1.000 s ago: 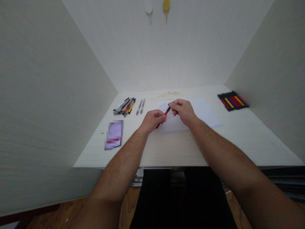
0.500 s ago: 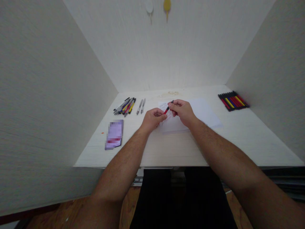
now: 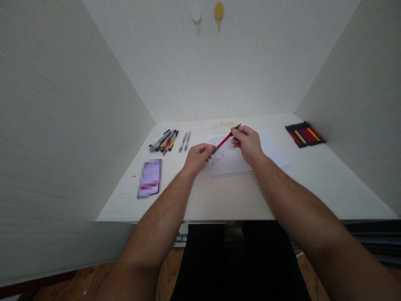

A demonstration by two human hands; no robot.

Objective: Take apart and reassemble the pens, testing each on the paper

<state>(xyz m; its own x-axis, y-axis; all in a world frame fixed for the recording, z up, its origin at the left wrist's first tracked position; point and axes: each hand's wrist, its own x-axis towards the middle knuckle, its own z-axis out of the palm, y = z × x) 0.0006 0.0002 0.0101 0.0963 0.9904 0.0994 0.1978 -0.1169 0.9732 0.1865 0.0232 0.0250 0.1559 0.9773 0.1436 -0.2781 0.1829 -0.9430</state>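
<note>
At the near left of the desk [image 3: 108, 211] lies a phone [image 3: 150, 177], its screen blurred out, with a loose heap of pens [image 3: 164, 141] farther back and two clear pens [image 3: 184, 142] side by side just to the heap's right. Next comes your left hand [image 3: 197, 159], thumb and fingers pinched on the near, lower-left end of a red-and-black pen [image 3: 224, 142]. You have that pen slanted over the left part of the white paper [image 3: 233, 166], its other end pointing far and right; the marks under it are too small to read. Your right hand [image 3: 249, 144] grips the black part toward that far end, the tip poking out past your fingers. At the far right, well apart from both hands, a neat row of capped-looking coloured pens [image 3: 305, 134] lies near the right wall [image 3: 354, 117]. The step in hand looks like working on this one pen between two pinches; from such a hold, a move calls for light, steady pressure at both ends, so that any small part at the left fingertips doesn't slip.
</note>
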